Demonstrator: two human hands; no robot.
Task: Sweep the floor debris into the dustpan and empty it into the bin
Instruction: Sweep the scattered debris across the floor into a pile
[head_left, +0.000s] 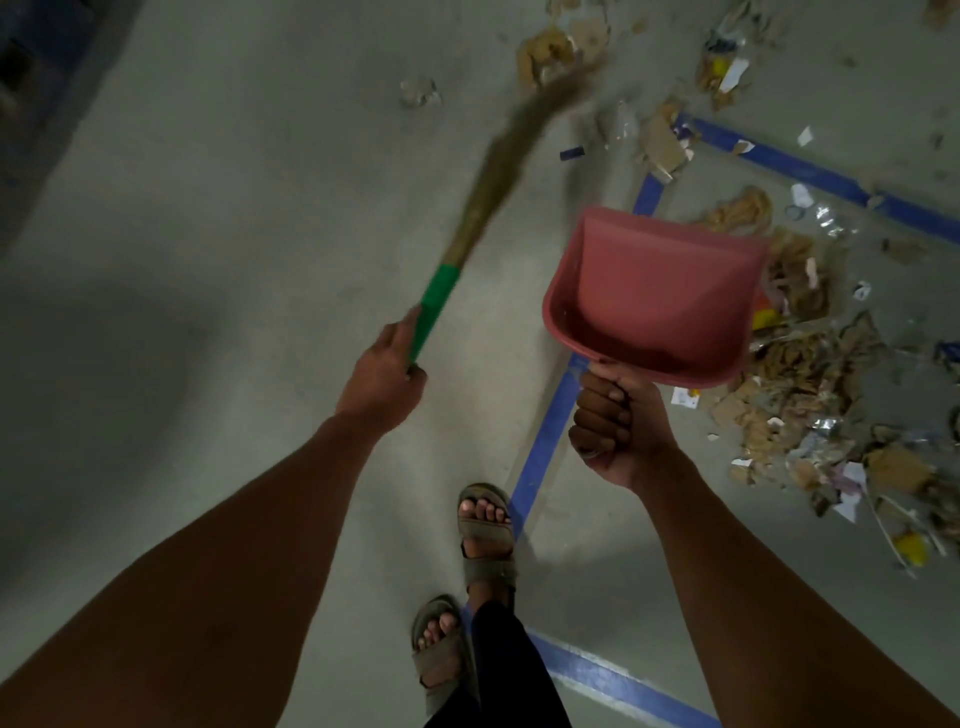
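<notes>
My left hand (382, 371) grips the broom (498, 166) low, my right hand (615, 421) clamps the empty dustpan (660, 291) aloft, debris (810, 374) beyond its fingers; a fast swing could scatter scraps past the blue tape (545, 441).

Both forearms are left bare, no sleeves being seen. Olive-grey strapped sandals (487, 530) are worn, and a dark trouser leg (501, 670) is seen

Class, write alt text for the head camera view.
A person's left hand grips a green-handled broom while the right hand holds an empty pink dustpan above a concrete floor strewn with cardboard and paper debris beside blue tape lines.
</notes>
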